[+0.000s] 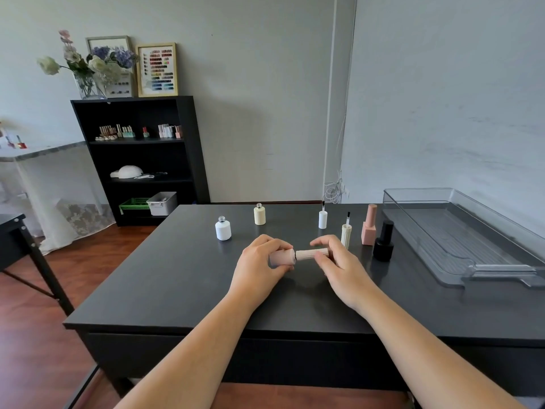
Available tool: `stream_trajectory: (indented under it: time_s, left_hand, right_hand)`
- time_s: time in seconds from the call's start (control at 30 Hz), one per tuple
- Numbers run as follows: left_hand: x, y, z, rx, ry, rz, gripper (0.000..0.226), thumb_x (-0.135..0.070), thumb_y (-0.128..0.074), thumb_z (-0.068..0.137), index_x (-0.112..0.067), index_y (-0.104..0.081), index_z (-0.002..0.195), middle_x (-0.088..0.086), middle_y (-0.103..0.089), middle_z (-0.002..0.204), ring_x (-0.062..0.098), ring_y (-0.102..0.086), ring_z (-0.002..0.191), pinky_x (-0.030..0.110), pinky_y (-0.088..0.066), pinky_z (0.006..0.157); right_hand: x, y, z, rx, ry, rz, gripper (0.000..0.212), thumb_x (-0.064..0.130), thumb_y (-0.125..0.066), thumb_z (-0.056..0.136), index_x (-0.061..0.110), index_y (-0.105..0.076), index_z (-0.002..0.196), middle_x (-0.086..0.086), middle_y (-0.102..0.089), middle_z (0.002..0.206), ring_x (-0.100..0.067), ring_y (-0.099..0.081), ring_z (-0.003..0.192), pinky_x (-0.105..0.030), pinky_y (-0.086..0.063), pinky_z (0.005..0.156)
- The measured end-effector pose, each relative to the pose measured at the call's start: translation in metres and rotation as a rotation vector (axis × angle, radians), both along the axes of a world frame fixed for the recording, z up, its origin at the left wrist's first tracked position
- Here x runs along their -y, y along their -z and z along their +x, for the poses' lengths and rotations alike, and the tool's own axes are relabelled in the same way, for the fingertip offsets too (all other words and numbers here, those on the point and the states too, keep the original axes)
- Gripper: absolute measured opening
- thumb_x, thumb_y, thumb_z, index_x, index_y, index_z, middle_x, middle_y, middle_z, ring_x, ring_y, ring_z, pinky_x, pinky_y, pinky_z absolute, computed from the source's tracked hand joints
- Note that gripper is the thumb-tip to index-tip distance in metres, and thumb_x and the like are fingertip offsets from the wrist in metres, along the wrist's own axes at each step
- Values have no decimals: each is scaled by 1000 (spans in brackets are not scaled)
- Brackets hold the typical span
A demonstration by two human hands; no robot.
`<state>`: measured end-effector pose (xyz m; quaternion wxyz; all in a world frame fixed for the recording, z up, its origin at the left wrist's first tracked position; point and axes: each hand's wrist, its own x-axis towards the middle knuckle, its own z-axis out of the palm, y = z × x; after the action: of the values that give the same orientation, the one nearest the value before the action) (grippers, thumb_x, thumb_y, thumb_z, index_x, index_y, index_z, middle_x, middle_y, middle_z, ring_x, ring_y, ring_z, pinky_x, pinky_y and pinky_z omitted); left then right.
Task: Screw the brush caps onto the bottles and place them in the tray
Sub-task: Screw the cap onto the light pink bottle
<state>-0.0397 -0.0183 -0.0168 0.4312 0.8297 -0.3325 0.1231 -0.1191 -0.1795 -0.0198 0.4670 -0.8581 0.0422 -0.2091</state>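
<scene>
Hands busy: left hand (pixel 259 262) grips pink bottle (pixel 283 257), right hand (pixel 339 262) pinches ribbed cap (pixel 312 254); I reckon it's light, slick, so hold ribs.

Soft even daylight, faint shadows under the hands on the table (pixel 182 290); wide-angle bowing at edges, slight overall softness.
</scene>
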Motion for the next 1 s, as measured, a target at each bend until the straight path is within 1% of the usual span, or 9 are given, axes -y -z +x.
stream_trajectory:
  time_s: [0.23, 0.37, 0.43, 0.57, 0.63, 0.73, 0.83, 0.9, 1.0]
  left_hand:
    - [-1, 1, 0, 11, 0, 6, 28, -17, -77, 70, -30, -69, 94, -13, -58, 92, 4, -53, 86, 12, -38, 70]
    - [0, 0, 1, -10, -7, -14, 28, -16, -77, 69, -30, -70, 93, -14, -58, 91, 1, -53, 85, 5, -34, 67]
    - [-1, 0, 1, -19, -10, -26, 28, -16, -77, 69, -31, -70, 92, -13, -58, 90, 1, -52, 85, 4, -34, 66]
    - [-1, 0, 0, -12, 3, -26, 28, -16, -78, 69, -31, -70, 91, -13, -59, 90, 0, -52, 86, 3, -34, 66]
    - [-1, 0, 0, -12, 0, -26, 29, -16, -78, 69, -31, -70, 92, -13, -59, 90, 1, -53, 85, 3, -34, 67]
    - [-1, 0, 1, -20, -4, -36, 29, -15, -78, 69, -30, -70, 93, -13, -59, 90, 0, -52, 86, 2, -34, 67]
    - [-1, 0, 1, -22, -5, -44, 29, -15, -79, 68, -30, -70, 92, -13, -59, 90, 0, -53, 85, 3, -34, 66]
    - [-1, 0, 1, -20, -3, -37, 29, -16, -78, 68, -31, -70, 91, -13, -58, 90, 0, -53, 85, 5, -34, 66]
    - [0, 0, 1, -23, -8, -30, 29, -16, -78, 69, -31, -70, 92, -14, -58, 90, 2, -53, 85, 7, -34, 66]
  right_hand:
    - [-1, -2, -1, 28, 105, 0, 38, 45, -44, 94, 20, -56, 67, 4, -54, 50, -2, -45, 42, -12, -39, 49]
    - [0, 2, -3, 42, -6, 108, 7, 30, -52, 93, 32, -58, 97, -8, -61, 74, -12, -53, 64, -21, -43, 66]
    - [2, 3, -4, 69, 6, 61, 10, 23, -52, 93, 31, -58, 91, -3, -64, 73, -15, -54, 64, -22, -44, 63]
    - [1, 1, -3, 37, 105, 40, 34, 43, -45, 94, 23, -60, 71, 4, -59, 49, -5, -47, 44, -19, -41, 51]
    - [1, 2, -2, 40, 114, 74, 30, 47, -47, 92, 25, -63, 79, 3, -62, 55, -4, -49, 47, -18, -42, 54]
    - [2, 3, -3, 83, 39, 68, 9, 29, -58, 89, 30, -61, 98, 5, -63, 72, -1, -52, 60, -11, -41, 60]
    - [1, 2, -5, 76, 38, 19, 9, 26, -56, 92, 27, -62, 85, 2, -65, 65, -11, -55, 58, -23, -46, 61]
    - [2, 1, -4, 41, 89, 22, 28, 39, -50, 94, 23, -63, 74, 2, -63, 55, -10, -53, 50, -30, -46, 59]
    - [1, 1, -3, 55, 100, 55, 21, 44, -52, 91, 28, -65, 84, 1, -67, 63, -5, -54, 53, -21, -46, 61]
